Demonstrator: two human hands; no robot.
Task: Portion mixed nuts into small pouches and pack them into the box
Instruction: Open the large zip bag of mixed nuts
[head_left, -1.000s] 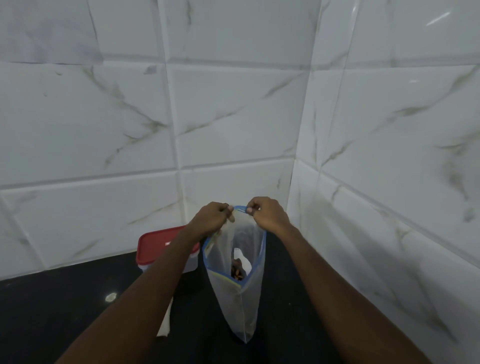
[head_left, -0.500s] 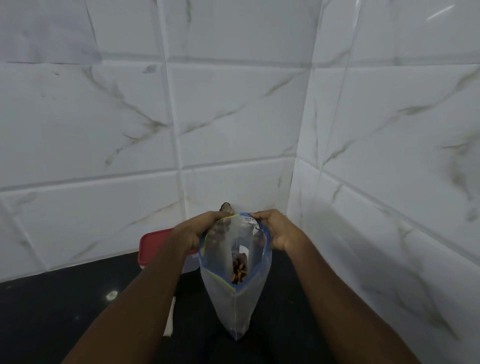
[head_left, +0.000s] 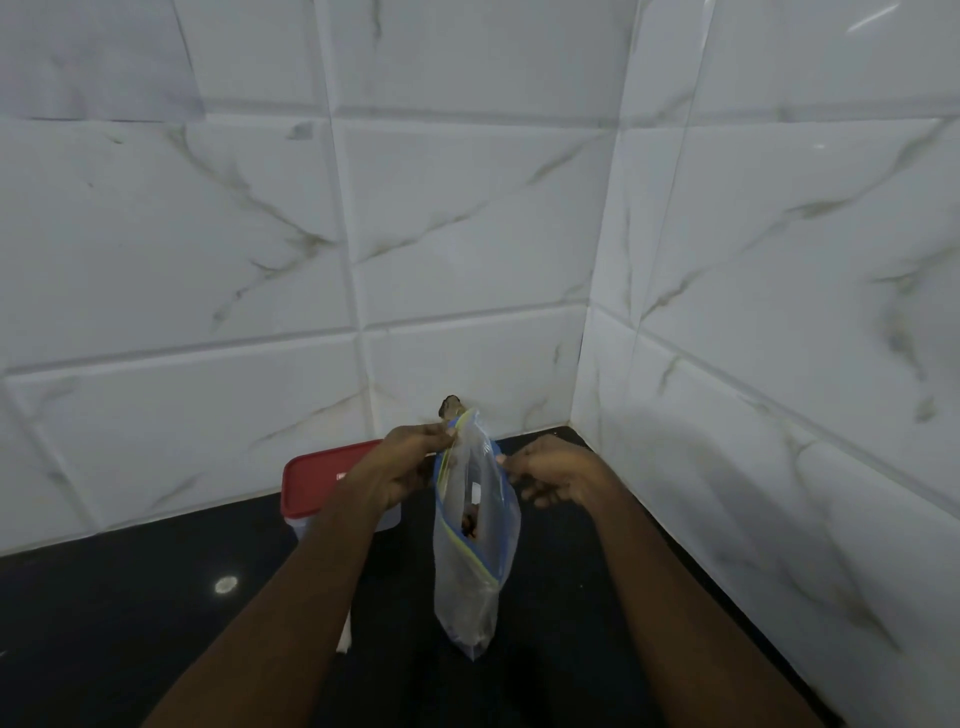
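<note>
At the far left, a red-lidded clear plastic box (head_left: 332, 480) sits on the black counter (head_left: 104, 623), just behind our left hand (head_left: 410, 462). That hand pinches the top edge of the clear zip pouch with the blue seal (head_left: 475, 545), which hangs upright, long axis vertical, a few nuts visible inside. Our right hand (head_left: 550, 470) pinches the opposite rim, so the mouth lies between both sets of fingers.

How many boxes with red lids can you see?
1. The box with a red lid sits on the dark counter by the tiled wall, behind the left hand. That arm covers part of it, so others could be hidden.
</note>
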